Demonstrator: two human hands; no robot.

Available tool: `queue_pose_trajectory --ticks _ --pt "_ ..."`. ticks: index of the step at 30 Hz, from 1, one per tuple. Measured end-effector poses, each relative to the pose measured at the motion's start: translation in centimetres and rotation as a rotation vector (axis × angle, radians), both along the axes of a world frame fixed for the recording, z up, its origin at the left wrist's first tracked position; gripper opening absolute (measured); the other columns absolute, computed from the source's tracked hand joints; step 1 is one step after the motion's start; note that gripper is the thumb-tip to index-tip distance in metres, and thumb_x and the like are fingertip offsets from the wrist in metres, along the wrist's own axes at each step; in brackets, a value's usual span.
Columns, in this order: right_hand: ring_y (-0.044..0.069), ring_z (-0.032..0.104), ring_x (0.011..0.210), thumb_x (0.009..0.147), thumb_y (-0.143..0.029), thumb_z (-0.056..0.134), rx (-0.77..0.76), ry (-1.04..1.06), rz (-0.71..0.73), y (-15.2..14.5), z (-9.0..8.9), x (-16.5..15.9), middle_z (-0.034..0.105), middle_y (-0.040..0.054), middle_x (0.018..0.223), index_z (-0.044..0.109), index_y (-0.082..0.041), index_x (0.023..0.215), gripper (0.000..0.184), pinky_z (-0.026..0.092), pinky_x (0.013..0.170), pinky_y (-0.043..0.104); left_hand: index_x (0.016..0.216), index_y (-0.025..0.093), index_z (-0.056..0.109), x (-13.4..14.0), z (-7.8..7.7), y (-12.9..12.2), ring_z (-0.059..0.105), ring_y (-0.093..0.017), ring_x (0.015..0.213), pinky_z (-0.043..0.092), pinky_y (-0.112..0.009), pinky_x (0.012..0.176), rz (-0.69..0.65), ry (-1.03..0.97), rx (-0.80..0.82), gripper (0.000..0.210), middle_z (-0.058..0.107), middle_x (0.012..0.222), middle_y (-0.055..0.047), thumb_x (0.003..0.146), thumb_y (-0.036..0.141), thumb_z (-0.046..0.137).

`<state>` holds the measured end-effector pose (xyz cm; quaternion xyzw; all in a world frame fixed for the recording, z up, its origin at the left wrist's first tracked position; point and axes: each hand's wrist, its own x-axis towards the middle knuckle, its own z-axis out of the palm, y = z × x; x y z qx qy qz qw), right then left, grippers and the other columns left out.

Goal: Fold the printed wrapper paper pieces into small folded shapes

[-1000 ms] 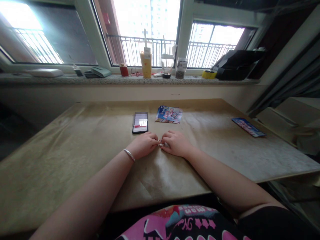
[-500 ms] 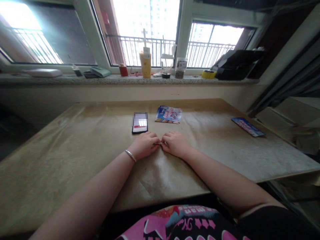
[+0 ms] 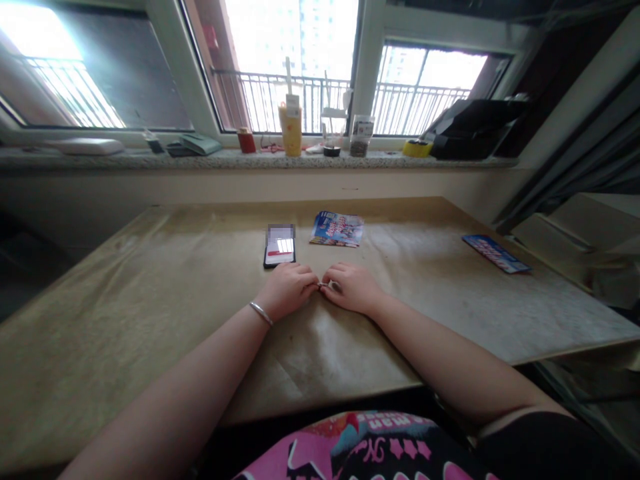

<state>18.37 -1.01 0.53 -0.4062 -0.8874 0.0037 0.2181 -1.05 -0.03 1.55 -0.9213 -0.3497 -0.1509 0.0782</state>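
My left hand (image 3: 289,288) and my right hand (image 3: 351,287) rest close together on the tabletop, fingers curled in and closed. A small thin pale object (image 3: 323,285) shows between their fingertips, and both hands pinch it. Most of it is hidden by the fingers, so its kind cannot be made out. Just beyond my left hand lies a phone (image 3: 280,249) with a lit screen, close to the fingers. A small stack of blue printed cards or leaflets (image 3: 337,229) lies behind the hands.
Another blue printed card (image 3: 495,254) lies at the table's right side. The table (image 3: 200,267) has a tan, wrinkled cover. On the windowsill (image 3: 200,160) stand a yellow drink cup (image 3: 291,127), a red container (image 3: 246,141), yellow tape (image 3: 417,148) and a black case (image 3: 465,133).
My fingertips have shifted slightly around the small thin object, and less of it shows between the hands. The phone and cards stay where they were.
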Motion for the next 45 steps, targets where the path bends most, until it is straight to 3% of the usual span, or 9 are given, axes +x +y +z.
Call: queue_pose_trajectory --ticks 13,18,25,31,36,45 --pt "0.017 0.055 0.079 0.088 -0.027 0.048 0.025 -0.036 0.023 -0.26 0.31 -0.08 0.063 0.0046 0.084 0.061 -0.019 0.078 0.018 0.035 0.066 0.027 0.074 0.018 0.061 0.09 -0.01 -0.28 0.054 -0.015 0.07 0.035 -0.029 0.063 -0.024 0.059 0.076 0.024 0.061 0.075 -0.004 0.089 0.024 0.044" --pt "0.015 0.054 0.075 0.089 -0.027 0.045 0.034 0.008 -0.007 -0.37 0.2 -0.11 0.062 0.0037 0.084 0.06 -0.02 0.079 0.019 0.033 0.064 0.025 0.072 0.018 0.06 0.29 -0.07 -0.38 0.053 -0.015 0.069 0.035 -0.028 0.061 -0.003 -0.015 0.079 0.022 0.06 0.075 -0.004 0.088 0.024 0.046" --pt "0.014 0.054 0.072 0.087 -0.026 0.049 -0.045 0.177 -0.127 -0.24 -0.05 0.12 0.06 0.0017 0.083 0.057 -0.02 0.08 0.011 0.033 0.061 0.024 0.083 0.018 0.063 -0.1 -0.81 0.11 0.056 -0.015 0.072 0.042 -0.026 0.066 0.11 -0.317 -0.089 0.012 0.063 0.081 -0.003 0.083 0.027 0.056" --pt "0.013 0.052 0.069 0.085 -0.024 0.05 -0.097 0.287 -0.095 0.35 -0.52 0.45 0.058 0.0012 0.077 0.054 -0.019 0.076 0.011 0.036 0.062 0.023 0.087 0.016 0.062 -0.38 -0.9 0.6 0.059 -0.016 0.077 0.045 -0.027 0.071 0.138 -0.506 -0.29 0.012 0.065 0.083 -0.003 0.08 0.024 0.058" --pt "0.012 0.051 0.066 0.08 -0.022 0.054 -0.156 0.308 -0.052 0.5 -0.61 0.31 0.059 0.0003 0.073 0.056 -0.018 0.075 0.007 0.036 0.06 0.022 0.072 0.015 0.059 -0.15 -0.87 0.39 0.056 -0.015 0.068 0.042 -0.025 0.063 0.134 -0.526 -0.287 0.011 0.061 0.071 -0.001 0.078 0.024 0.058" --pt "0.013 0.05 0.069 0.08 -0.025 0.058 -0.181 0.173 0.009 0.36 -0.44 0.09 0.057 0.0006 0.066 0.061 -0.019 0.07 0.012 0.033 0.063 0.023 0.076 0.016 0.062 0.44 -0.61 -0.16 0.056 -0.014 0.072 0.044 -0.026 0.068 0.028 -0.589 -0.344 0.007 0.062 0.075 -0.002 0.078 0.02 0.057"
